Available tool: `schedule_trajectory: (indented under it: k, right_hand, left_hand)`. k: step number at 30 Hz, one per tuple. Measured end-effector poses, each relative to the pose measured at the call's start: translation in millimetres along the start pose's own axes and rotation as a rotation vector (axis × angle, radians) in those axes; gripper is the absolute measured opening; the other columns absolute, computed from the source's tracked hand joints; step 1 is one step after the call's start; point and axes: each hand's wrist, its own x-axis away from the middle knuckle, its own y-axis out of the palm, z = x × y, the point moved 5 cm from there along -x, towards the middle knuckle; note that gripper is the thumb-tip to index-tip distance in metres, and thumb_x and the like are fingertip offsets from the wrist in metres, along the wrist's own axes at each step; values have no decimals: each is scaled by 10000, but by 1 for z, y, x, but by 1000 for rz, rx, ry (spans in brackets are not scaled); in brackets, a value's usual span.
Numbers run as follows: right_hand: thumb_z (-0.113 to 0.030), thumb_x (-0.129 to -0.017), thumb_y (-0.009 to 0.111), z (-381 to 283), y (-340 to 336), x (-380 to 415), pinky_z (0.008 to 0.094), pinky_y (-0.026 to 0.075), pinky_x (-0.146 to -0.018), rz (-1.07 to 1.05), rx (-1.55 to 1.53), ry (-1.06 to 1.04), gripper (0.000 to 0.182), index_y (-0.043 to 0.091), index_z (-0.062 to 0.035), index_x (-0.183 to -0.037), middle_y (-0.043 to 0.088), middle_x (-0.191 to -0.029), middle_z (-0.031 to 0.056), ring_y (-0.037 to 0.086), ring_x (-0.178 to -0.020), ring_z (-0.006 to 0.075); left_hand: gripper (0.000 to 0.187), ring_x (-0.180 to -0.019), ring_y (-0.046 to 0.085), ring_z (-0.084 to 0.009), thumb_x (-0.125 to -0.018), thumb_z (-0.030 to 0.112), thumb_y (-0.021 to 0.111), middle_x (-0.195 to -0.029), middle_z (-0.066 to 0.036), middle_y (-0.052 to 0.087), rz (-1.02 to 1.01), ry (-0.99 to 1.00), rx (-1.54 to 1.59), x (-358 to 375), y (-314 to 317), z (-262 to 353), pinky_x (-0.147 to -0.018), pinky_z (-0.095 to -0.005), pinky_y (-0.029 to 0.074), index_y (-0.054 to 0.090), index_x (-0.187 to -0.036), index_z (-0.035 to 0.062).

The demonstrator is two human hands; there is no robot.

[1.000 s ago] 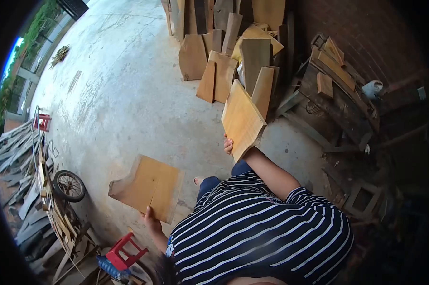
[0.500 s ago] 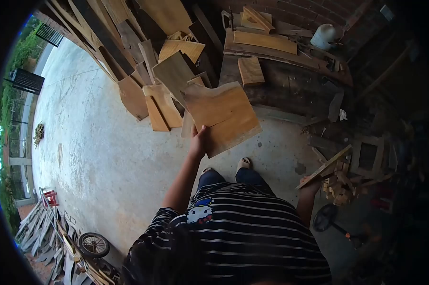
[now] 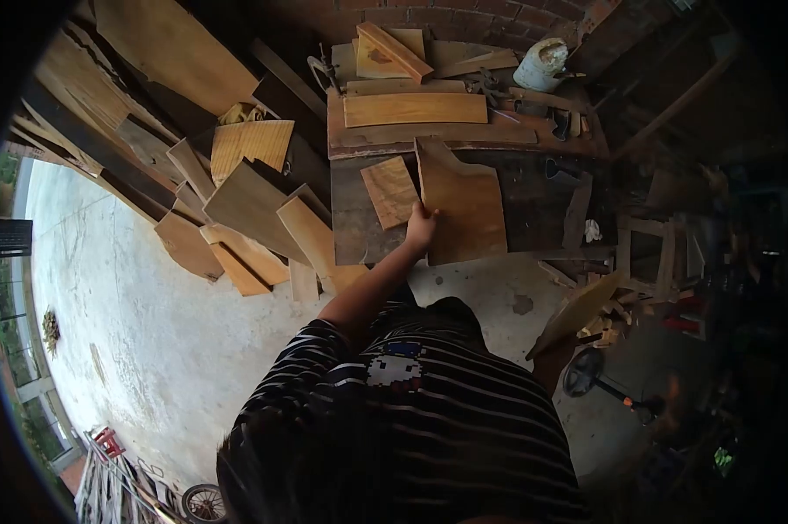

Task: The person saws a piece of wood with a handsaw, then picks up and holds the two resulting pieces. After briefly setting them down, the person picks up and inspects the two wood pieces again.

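My left hand (image 3: 421,229) grips the left edge of a wide wooden board (image 3: 465,205) with an uneven top edge. That board is over the dark workbench (image 3: 533,205), just right of a small wooden block (image 3: 391,192); whether it rests on the bench I cannot tell. Low on the right, a second board (image 3: 579,307) is tilted at the end of my right arm, and my right hand is hidden behind it. A long light plank (image 3: 416,110) lies farther back on the bench.
Many boards (image 3: 250,210) lean in a pile left of the bench. A whitish container (image 3: 542,65) stands at the bench's back right. Wood scraps and a wooden frame (image 3: 647,253) are at the right. A wheel (image 3: 203,504) lies at the lower left.
The view has turned rightward toward the bench. My left hand has brought its board over the bench, beside the small block. The board at my right arm now shows its broad face.
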Motion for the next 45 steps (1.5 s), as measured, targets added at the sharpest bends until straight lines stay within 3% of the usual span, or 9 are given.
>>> schedule_trajectory:
  k: [2,4,6,9,11,14,23,29,45]
  right_hand:
    - [-293,-874,518,10,-11,-22,370,397,-961,189,600,-101,427,453,-36,-1210,531,-1166,139,511,-1105,274]
    - [-275,-848,556,10,-12,-32,348,396,-966,392,1210,-179,443,464,-28,-1205,542,-1154,145,512,-1109,268]
    - [-266,-835,575,17,16,-45,336,395,-968,490,1519,-212,452,469,-24,-1202,547,-1148,147,513,-1111,266]
    - [-310,-927,441,75,115,-67,342,407,-969,390,463,-97,457,383,-23,-1278,443,-1285,133,469,-1162,258]
    - [-346,-948,387,63,135,-83,371,400,-974,511,1911,-19,454,379,-41,-1283,423,-1297,139,423,-1206,274]
    - [-386,-959,360,67,127,-122,396,400,-968,487,1046,-50,474,376,-50,-1292,409,-1305,129,420,-1198,284]
    - [-397,-949,433,105,211,-200,379,401,-954,469,1132,-177,541,320,-7,-1307,393,-1298,159,433,-1171,273]
    - [-263,-917,556,142,264,-261,365,394,-952,332,1368,-307,505,355,28,-1277,465,-1246,170,478,-1129,230]
    - [-211,-858,629,472,386,-564,323,456,-732,-283,1308,-432,280,523,1,-1005,625,-920,95,586,-818,184]
  left_hand:
    - [263,-905,611,-278,-860,183,583,-931,-195,608,24,-15,-369,-27,-22,16,-743,-330,482,521,-1033,-5]
    - [238,-832,640,-318,-841,229,566,-820,-210,634,-757,483,-1437,-42,-8,12,-691,-378,502,609,-863,-4]
    - [214,-699,646,-341,-813,204,553,-722,-172,641,-398,454,-1044,-70,-32,41,-640,-419,510,641,-766,15]
    - [282,-805,603,-422,-877,274,459,-837,-235,628,-154,487,-821,-138,-50,106,-735,-487,485,655,-890,72]
    - [291,-808,586,-434,-871,261,475,-800,-265,603,38,328,-678,-174,-51,169,-697,-486,468,608,-863,2]
    - [336,-847,593,-423,-867,314,494,-836,-251,613,137,336,-776,-271,-40,202,-749,-479,470,590,-926,-2]
    - [758,-1148,436,-338,-743,393,648,-1216,-244,401,596,-277,-685,-397,-33,200,-936,-437,408,272,-1321,76]
    - [588,-802,593,-190,-785,28,576,-1006,-155,552,172,238,436,-349,-87,207,-663,-305,522,323,-1310,99]
    - [596,-872,514,-130,-641,-82,607,-1070,-34,534,80,-198,375,4,-147,120,-769,-271,420,394,-1158,124]
